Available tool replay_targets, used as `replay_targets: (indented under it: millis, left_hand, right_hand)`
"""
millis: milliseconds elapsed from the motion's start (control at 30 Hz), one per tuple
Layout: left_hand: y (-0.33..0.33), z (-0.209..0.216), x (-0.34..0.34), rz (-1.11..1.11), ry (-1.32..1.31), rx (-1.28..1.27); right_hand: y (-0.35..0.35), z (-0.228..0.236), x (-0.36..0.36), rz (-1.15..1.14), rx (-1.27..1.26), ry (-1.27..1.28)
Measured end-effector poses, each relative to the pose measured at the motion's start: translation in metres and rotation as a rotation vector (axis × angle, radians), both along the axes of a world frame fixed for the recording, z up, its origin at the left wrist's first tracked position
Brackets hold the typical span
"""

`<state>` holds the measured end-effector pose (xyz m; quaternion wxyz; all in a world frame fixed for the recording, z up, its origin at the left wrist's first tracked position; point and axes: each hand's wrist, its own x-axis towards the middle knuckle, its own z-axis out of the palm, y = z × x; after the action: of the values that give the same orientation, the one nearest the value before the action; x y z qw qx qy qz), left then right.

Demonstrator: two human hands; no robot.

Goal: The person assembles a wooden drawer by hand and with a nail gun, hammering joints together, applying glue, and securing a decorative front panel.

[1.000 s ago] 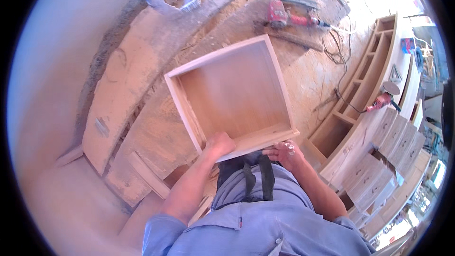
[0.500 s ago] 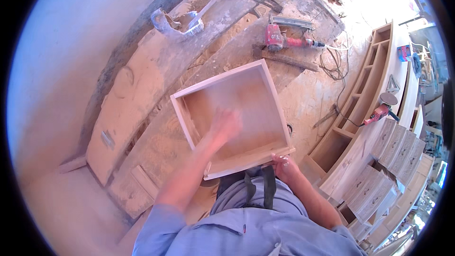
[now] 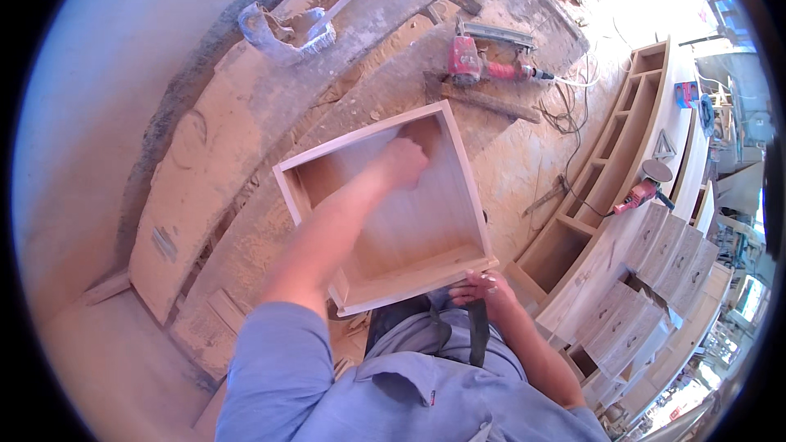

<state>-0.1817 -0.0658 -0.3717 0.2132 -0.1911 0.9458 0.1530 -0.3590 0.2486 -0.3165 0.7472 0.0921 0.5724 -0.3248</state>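
A shallow open wooden drawer (image 3: 413,285) is in front of me, tilted a little, its inside facing up. My left hand (image 3: 404,164) reaches in over its left side, closed like a fist near the far right part of the bottom. Whatever that hand may hold is hidden. My right hand (image 3: 486,293) grips the near right corner of the drawer, close to my waist, its fingers curled at the edge.
Beyond the drawer, a red air nailer (image 3: 467,61) lies on the dusty workbench (image 3: 205,160). A plaster-crusted container (image 3: 282,37) stands farther left. On the right are a long wooden cabinet frame (image 3: 565,254), a red disc sander (image 3: 637,195) and several drawer fronts (image 3: 622,319).
My left hand has moved up and right across the drawer's bottom, toward its far side. The drawer has shifted slightly left in view; my right hand stays at its corner.
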Motion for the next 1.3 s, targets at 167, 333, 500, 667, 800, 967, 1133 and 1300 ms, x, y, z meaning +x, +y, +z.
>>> replay_targets:
  millis: [167, 333, 500, 667, 800, 967, 1133, 1300]
  left_hand:
    - [0.029, 0.000, 0.105, 0.355, -0.087, -0.105]
    - [0.048, 0.036, 0.145, 0.451, -0.318, -0.219]
    - [0.044, 0.022, 0.130, 0.812, -0.121, -0.035]
    - [0.078, 0.012, 0.052, 1.200, 0.385, 0.203]
    - [0.141, 0.036, -0.053, 1.357, 0.447, 0.466]
    - [0.178, 0.037, -0.104, 1.461, 0.625, 0.448]
    - [0.193, 0.106, -0.065, 1.474, 0.477, 0.418]
    - [0.214, 0.226, 0.050, 1.576, 0.575, 0.503]
  right_hand:
    - [0.021, -0.019, -0.041, -0.124, -0.188, 0.091]
    - [-0.011, -0.010, -0.044, 0.088, -0.122, 0.396]
    - [-0.048, -0.010, -0.041, 0.472, -0.207, 0.535]
    - [-0.032, -0.062, -0.052, 0.804, -0.299, 0.841]
    - [-0.037, -0.053, -0.051, 1.110, -0.496, 1.152]
    - [-0.042, 0.002, -0.023, 1.025, -0.288, 1.101]
    - [-0.038, 0.015, -0.059, 0.826, -0.494, 0.568]
    - [-0.107, -0.047, -0.130, 0.748, -0.640, 1.071]
